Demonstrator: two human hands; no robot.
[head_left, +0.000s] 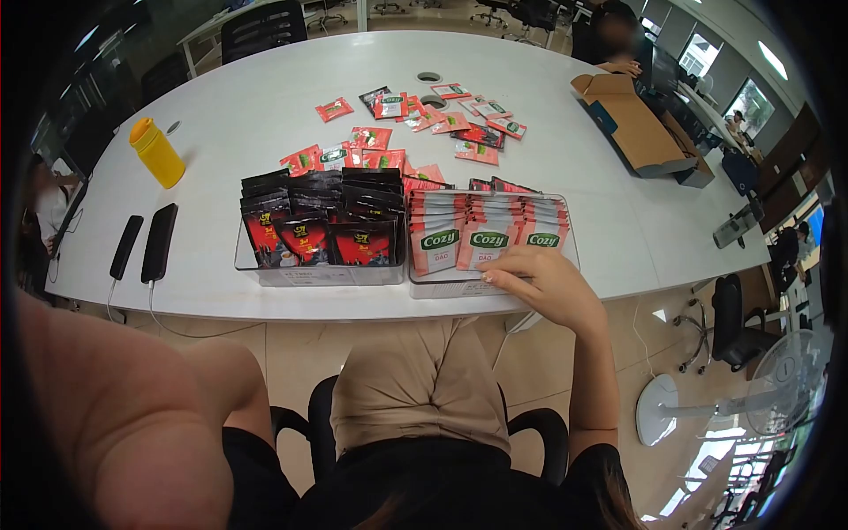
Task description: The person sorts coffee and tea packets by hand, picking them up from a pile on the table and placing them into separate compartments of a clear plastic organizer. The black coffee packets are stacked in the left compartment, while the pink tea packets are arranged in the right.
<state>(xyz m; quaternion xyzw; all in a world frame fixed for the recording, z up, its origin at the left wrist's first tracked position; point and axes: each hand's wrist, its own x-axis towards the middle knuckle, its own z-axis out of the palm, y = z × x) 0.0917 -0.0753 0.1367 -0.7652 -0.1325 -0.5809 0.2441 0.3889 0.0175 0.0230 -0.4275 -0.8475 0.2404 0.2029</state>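
Note:
My right hand [548, 284] rests at the front of the right clear bin [442, 289], its outstretched fingertips touching the lower part of a pink-and-white Cozy sachet [488, 240]. The fingers and thumb are a little apart, and no sachet is lifted. Rows of such Cozy sachets stand upright in this bin. Beside it, the left clear bin [318, 276] holds rows of black-and-red coffee sachets [364, 246]. My left arm [124, 415] fills the lower left, very close to the camera; the fingers of that hand cannot be seen.
Loose pink sachets [371, 138] and some black ones lie scattered behind the bins. On the left stand a yellow bottle [159, 153] and two phones with cables, one a black phone [159, 243]. An open cardboard box [632, 124] sits at the right, near another person.

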